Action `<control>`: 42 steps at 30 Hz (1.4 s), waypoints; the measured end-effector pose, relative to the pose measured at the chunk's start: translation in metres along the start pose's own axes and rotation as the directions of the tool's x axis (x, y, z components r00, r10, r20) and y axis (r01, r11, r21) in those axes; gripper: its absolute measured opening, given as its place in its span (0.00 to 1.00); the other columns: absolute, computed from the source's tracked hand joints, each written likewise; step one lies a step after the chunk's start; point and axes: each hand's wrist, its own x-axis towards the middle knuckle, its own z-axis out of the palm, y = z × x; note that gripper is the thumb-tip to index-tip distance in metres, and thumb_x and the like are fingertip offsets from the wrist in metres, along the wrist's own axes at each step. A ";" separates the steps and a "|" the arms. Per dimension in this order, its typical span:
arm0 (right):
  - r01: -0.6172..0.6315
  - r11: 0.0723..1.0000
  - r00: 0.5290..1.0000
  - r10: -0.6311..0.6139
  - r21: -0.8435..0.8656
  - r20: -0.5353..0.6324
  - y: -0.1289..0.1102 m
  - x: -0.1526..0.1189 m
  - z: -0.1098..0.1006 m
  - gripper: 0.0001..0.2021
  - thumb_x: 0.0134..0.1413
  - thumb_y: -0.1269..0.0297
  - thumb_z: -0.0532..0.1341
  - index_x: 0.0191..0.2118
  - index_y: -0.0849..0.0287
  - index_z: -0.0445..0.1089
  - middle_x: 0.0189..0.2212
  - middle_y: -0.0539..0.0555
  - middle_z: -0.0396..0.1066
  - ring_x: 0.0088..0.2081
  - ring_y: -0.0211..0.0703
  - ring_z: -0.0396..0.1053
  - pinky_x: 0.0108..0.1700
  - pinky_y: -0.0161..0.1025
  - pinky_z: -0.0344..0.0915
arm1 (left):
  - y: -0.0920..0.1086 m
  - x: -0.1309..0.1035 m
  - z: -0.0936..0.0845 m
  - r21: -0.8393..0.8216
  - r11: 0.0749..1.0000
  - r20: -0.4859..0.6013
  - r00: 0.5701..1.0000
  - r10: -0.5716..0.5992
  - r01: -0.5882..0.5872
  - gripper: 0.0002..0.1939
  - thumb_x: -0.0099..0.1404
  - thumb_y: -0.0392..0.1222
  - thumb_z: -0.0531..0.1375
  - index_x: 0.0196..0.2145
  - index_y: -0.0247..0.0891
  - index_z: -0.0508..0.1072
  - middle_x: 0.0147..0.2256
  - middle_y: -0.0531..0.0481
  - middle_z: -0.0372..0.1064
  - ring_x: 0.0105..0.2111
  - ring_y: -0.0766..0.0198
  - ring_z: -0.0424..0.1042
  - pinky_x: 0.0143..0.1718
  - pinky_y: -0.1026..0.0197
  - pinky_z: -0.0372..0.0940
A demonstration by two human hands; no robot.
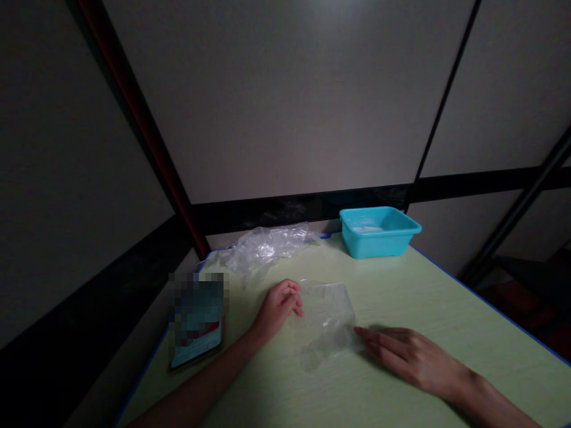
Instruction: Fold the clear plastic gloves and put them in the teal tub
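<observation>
A clear plastic bag (332,324) lies flat on the table in front of me, slightly wrinkled toward its lower part. My left hand (281,303) is at its upper left edge, fingers loosely curled with small gaps between them and nothing visible gripped. On the opposite side, my right hand (408,356) rests low over the table with its fingers stretched out. Its fingertips touch or nearly touch the bag's right edge.
A crumpled heap of clear plastic (272,245) lies along the table's back edge. A turquoise plastic basin (379,242) with something whitish inside stands at the back right. At the left, a tablet-like device (198,333) is partly blurred. Wall panels (285,107) close off the back of the pale green table (250,392).
</observation>
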 end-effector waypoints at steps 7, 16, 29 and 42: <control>0.065 0.998 0.997 -0.066 0.015 0.028 0.000 0.005 -0.003 0.13 0.59 0.74 0.47 0.45 0.65 0.64 0.42 0.60 0.69 0.38 0.41 0.69 0.36 0.38 0.68 | -0.001 0.001 0.001 -0.018 1.000 0.019 1.000 0.000 0.000 0.06 0.51 0.41 0.52 0.27 0.36 0.62 0.19 0.56 0.64 0.17 0.67 0.68 0.18 0.67 0.54; 0.048 0.997 0.998 -0.045 -0.056 0.054 0.011 0.017 0.002 0.12 0.59 0.73 0.48 0.42 0.64 0.66 0.42 0.59 0.69 0.43 0.43 0.66 0.42 0.40 0.66 | 0.002 0.001 0.003 -0.026 1.000 -0.010 1.000 -0.008 0.008 0.05 0.48 0.38 0.52 0.26 0.36 0.62 0.18 0.57 0.64 0.16 0.68 0.67 0.19 0.68 0.56; -0.157 0.966 0.984 0.135 0.204 0.118 0.017 0.019 0.008 0.14 0.59 0.70 0.45 0.44 0.64 0.65 0.42 0.61 0.69 0.44 0.42 0.66 0.45 0.40 0.64 | -0.002 0.002 0.003 -0.001 1.000 -0.108 0.994 0.006 -0.006 0.04 0.48 0.37 0.50 0.26 0.37 0.60 0.16 0.60 0.61 0.13 0.69 0.66 0.15 0.69 0.56; -0.651 0.511 0.737 0.603 0.562 0.305 0.044 0.057 0.015 0.11 0.48 0.69 0.52 0.19 0.62 0.63 0.16 0.48 0.64 0.19 0.34 0.59 0.22 0.30 0.53 | -0.010 0.019 -0.002 -0.093 0.992 -0.139 0.986 -0.097 0.084 0.07 0.46 0.38 0.52 0.27 0.38 0.58 0.16 0.61 0.60 0.12 0.70 0.63 0.13 0.69 0.57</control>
